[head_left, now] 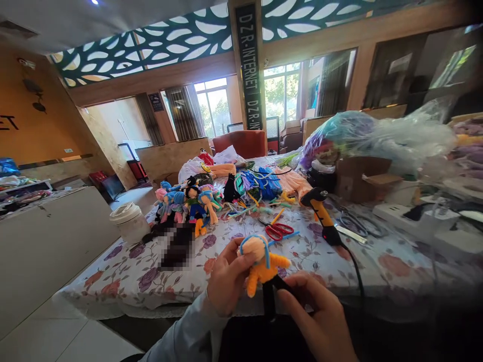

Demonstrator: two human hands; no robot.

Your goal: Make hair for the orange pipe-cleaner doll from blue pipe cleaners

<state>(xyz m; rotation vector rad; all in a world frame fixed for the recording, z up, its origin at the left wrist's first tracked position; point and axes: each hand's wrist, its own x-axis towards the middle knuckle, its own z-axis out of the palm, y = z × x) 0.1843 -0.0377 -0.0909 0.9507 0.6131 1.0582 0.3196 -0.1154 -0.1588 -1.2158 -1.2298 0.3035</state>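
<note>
My left hand point(226, 282) is closed round a small pipe-cleaner doll point(262, 264) with a peach head, a blue band over it and an orange body. My right hand point(316, 314) pinches the doll's black lower part point(269, 300), just below the orange body. Both hands hover at the near edge of the table with the floral cloth point(143, 274). Red-handled scissors point(278, 231) lie on the cloth just beyond the doll.
An orange and black glue gun point(322, 215) stands right of the scissors, its black cord running toward me. Several finished dolls point(188, 203) and loose pipe cleaners point(258, 188) fill the table's middle. A white lidded cup point(128, 221) sits at left, plastic bags point(377, 133) and a cardboard box point(362, 178) at right.
</note>
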